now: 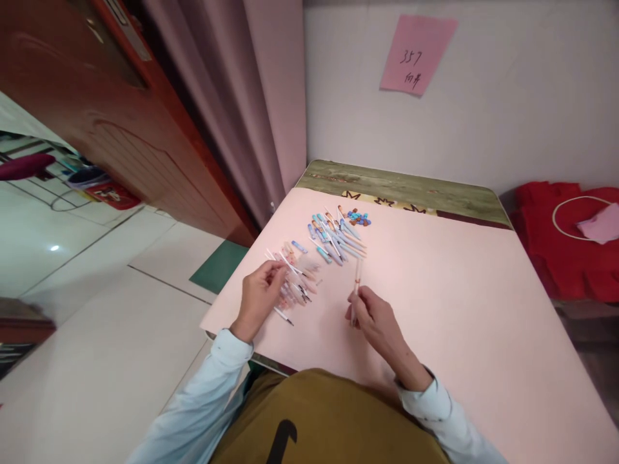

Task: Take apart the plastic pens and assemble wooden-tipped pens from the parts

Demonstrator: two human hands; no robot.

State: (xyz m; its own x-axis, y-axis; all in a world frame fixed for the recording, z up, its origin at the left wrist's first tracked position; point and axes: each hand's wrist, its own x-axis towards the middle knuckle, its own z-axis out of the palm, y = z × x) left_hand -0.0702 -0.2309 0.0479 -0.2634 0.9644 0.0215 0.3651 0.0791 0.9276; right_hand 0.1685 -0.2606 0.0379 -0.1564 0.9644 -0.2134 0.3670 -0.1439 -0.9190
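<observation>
My right hand (370, 316) is closed around a slim, pale, partly see-through pen piece (358, 270), which stands up from the fingers with an orange-brown mark partway along it. My left hand (261, 290) hovers at the left side of a heap of pale pink pen parts (293, 293), thumb and fingertips pinched together. What sits in that pinch, if anything, I cannot make out. White pen refills (284, 316) with dark tips lie in and beside this heap. Farther back are blue and lilac pen barrels (338, 241), some with brown ends, mixed with more refills.
Small blue and brown pieces (359, 218) sit behind the barrels. Pale pink sheeting covers the table (459, 322), whose green back edge (396, 180) meets the wall. A red cloth (565, 245) lies at the right. A curtain (261, 96) and a wooden door (120, 122) stand left.
</observation>
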